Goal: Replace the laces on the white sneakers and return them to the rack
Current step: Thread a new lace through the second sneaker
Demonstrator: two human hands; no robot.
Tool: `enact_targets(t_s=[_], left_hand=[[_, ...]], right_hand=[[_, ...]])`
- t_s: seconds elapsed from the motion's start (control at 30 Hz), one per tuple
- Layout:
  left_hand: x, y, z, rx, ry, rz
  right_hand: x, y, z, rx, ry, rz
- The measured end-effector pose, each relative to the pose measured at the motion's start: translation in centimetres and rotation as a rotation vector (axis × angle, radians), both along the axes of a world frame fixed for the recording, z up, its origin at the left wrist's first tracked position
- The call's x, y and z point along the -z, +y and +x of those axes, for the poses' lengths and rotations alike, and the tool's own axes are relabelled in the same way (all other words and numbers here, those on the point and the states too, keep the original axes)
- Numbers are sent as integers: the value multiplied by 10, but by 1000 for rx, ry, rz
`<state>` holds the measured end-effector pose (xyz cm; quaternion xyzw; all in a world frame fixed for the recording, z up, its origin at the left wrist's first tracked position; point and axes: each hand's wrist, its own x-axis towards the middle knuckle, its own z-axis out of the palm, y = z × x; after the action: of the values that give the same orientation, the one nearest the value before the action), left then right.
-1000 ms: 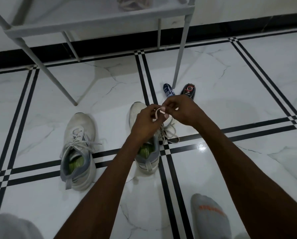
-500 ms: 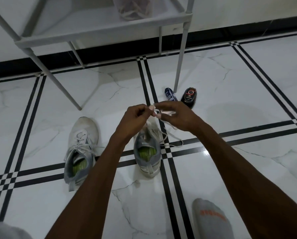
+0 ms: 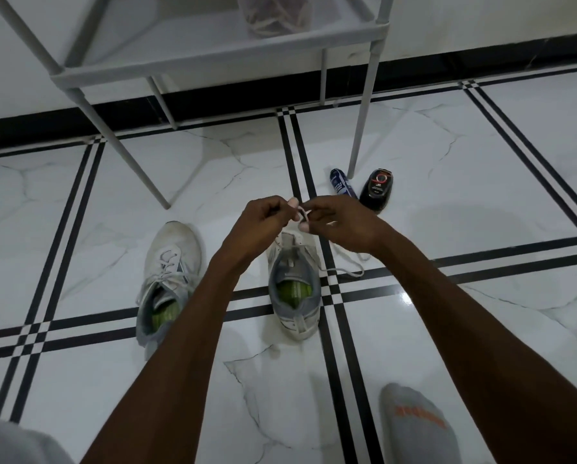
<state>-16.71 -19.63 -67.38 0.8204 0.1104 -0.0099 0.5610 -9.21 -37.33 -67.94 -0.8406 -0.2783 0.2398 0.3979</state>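
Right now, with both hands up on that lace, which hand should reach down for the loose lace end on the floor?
Right hand. The loose lace end trails on the floor just under that wrist, right of the sneaker. The left hand would probably have to cross over the shoe.

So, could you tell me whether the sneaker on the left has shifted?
No. The left sneaker keeps its heel over the same black tile stripes, toe just short of the rack leg.
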Motion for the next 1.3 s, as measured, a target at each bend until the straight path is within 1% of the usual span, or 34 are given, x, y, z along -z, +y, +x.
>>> enact_targets(t_s=[0.03, 0.07, 0.13, 0.17, 0.2, 0.23, 0.27, 0.3, 0.37, 0.4, 0.43, 0.47, 0.5, 0.53, 0.6, 0.67, 0.73, 0.77, 0.8, 0.83, 0.9, 0.97, 1.0, 1.03, 1.1, 1.2, 1.23, 1.27, 1.3], left_hand=[[-1, 0, -1, -3, -2, -11], [-1, 2, -3, -7, -1, -22], [-2, 10, -7, -27, -11, -48], [-3, 14, -9, -42, -23, -64], [-3, 18, -10, -55, -35, -76], [-3, 22, -11, -64, -42, -78], [-4, 24, -11, -61, -38, -65], [-4, 24, -11, -51, -28, -40], [-4, 20, -9, -24, -11, 21], [-3, 17, -8, -13, -6, 42], [-1, 16, -7, -9, -3, 59], [1, 15, -7, -9, 2, 70], [2, 15, -7, -6, 5, 70], [4, 18, -7, -5, 9, 66], [5, 26, -10, -23, 12, 45], [6, 35, -13, -53, 18, 20], [8, 39, -14, -58, 29, 28], [10, 40, -13, -51, 33, 53], [12, 38, -12, -39, 38, 86], [14, 35, -11, -23, 43, 122], [16, 27, -8, 13, 41, 164], [16, 22, -6, 23, 36, 176], [17, 22, -5, 22, 37, 179], [18, 25, -5, 15, 38, 179], [21, 35, -7, -14, 48, 162], [25, 42, -10, -44, 59, 186], [26, 41, -9, -50, 60, 205], [26, 37, -9, -48, 57, 225], [28, 33, -8, -40, 52, 245]], right_hand=[[-1, 3, -1, 13, -2, 31], [-2, 1, 0, 73, -1, 61], [2, -13, 8, 318, -27, 70], [5, -23, 15, 460, -88, 43], [11, -33, 23, 574, -169, -32], [14, -41, 29, 604, -224, -147], [15, -43, 31, 545, -222, -243], [13, -40, 29, 421, -176, -273], [8, -22, 18, 154, -80, -161], [2, -10, 11, 45, -64, -101], [-1, 2, 4, -39, -77, -46], [0, 12, 1, -77, -106, -15], [1, 17, 0, -62, -121, 19], [3, 16, 3, 8, -115, 35], [10, 3, 11, 211, -139, 4], [21, -16, 23, 391, -231, -110], [32, -29, 32, 466, -242, -295], [33, -30, 33, 439, -225, -383], [33, -27, 31, 373, -206, -425], [31, -20, 28, 270, -180, -393], [20, -1, 13, 52, -38, -137], [12, 17, -1, -56, 78, 99], [11, 22, -3, -51, 72, 141], [11, 24, -2, -21, 35, 140], [16, 16, 8, 92, -49, 29], [28, -4, 25, 239, -111, -136], [30, -7, 27, 242, -123, -179], [30, -6, 26, 201, -124, -188], [30, -2, 22, 127, -105, -155]])
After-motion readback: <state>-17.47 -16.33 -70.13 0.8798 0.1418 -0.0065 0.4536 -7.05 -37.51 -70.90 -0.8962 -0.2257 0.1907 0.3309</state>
